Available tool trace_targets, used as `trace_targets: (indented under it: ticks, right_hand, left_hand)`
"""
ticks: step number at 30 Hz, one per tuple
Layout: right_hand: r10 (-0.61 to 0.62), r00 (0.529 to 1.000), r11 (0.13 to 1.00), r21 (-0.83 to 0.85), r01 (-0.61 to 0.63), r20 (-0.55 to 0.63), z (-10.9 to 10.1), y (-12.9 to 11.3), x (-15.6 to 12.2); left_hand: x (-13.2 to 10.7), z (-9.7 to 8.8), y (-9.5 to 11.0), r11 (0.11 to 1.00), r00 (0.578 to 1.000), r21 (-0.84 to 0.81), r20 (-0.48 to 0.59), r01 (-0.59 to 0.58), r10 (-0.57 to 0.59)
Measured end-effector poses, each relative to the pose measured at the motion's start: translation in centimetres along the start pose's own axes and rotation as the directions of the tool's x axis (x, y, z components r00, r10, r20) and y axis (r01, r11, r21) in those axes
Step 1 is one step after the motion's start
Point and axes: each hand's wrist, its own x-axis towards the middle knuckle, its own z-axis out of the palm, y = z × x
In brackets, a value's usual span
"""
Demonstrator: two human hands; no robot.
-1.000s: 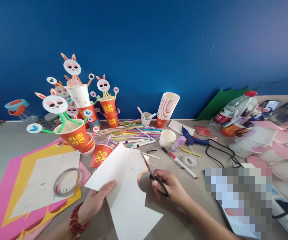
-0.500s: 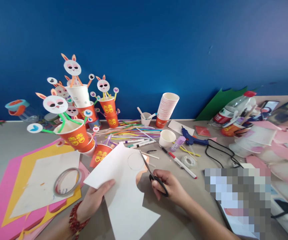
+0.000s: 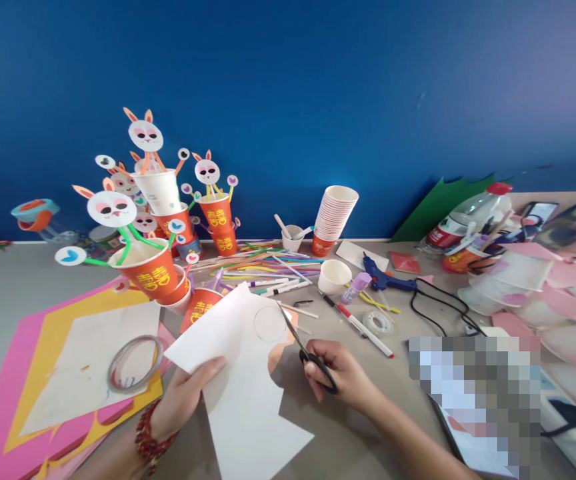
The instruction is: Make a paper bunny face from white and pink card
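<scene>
My left hand (image 3: 193,383) grips the left edge of a white sheet of paper (image 3: 238,393), thumb on top. The sheet has a circle drawn in thin line near its upper right corner, and its right edge is cut into curves and points. My right hand (image 3: 335,373) has its fingers through the black handles of a pair of scissors (image 3: 295,333). The blades reach up along the right side of the drawn circle, at the paper's edge, and look nearly closed. An orange paper piece (image 3: 279,357) shows beneath the sheet.
Rabbit-faced paper cups (image 3: 151,273) stand at left, beside coloured sheets with a tape roll (image 3: 135,363). Behind the paper lie pipe cleaners, markers and a stack of cups (image 3: 335,220). A blue glue gun (image 3: 388,279), its cord and a bottle (image 3: 468,217) are at right.
My left hand and the sheet have shifted slightly left, and the drawn circle with them. The scissors have stayed almost in place.
</scene>
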Motion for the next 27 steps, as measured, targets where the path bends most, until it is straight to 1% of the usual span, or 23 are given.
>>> trace_targets:
  ticks: [7, 10, 12, 15, 19, 22, 27]
  right_hand:
    - [0.01, 1.0, 1.0, -0.015, -0.01, -0.007, -0.1, -0.2, -0.1]
    - [0.018, 1.0, 1.0, -0.009, -0.018, 0.005, -0.1, -0.2, -0.2]
    - [0.022, 1.0, 1.0, 0.0, -0.022, 0.008, -0.1, -0.3, -0.3]
    - [0.025, 1.0, 1.0, 0.001, -0.025, 0.012, -0.1, -0.7, -0.5]
    - [0.001, 1.0, 0.999, -0.033, 0.0, 0.017, -0.1, -1.1, -0.6]
    - [-0.011, 1.0, 0.999, -0.044, 0.012, 0.025, -0.2, -1.1, -0.6]
    - [-0.003, 1.0, 0.999, -0.036, 0.003, 0.023, -0.1, -0.6, -0.9]
  left_hand:
    - [-0.2, 0.2, 0.7, 1.0, 1.0, 0.0, -0.011, -0.028, 0.028]
    - [-0.2, 0.1, 0.8, 0.999, 0.999, -0.002, -0.003, -0.053, 0.053]
    - [-0.2, 0.0, 0.8, 0.999, 0.999, 0.017, -0.005, -0.048, 0.048]
    - [-0.2, -0.1, 0.8, 0.999, 0.999, 0.027, 0.008, -0.043, 0.043]
    - [-0.2, -0.1, 0.9, 0.998, 0.998, -0.005, 0.038, -0.058, 0.058]
    - [-0.3, -0.1, 1.2, 0.998, 0.996, -0.004, 0.06, -0.063, 0.063]
    - [-0.5, 0.1, 1.8, 0.996, 0.995, 0.038, 0.06, -0.086, 0.084]
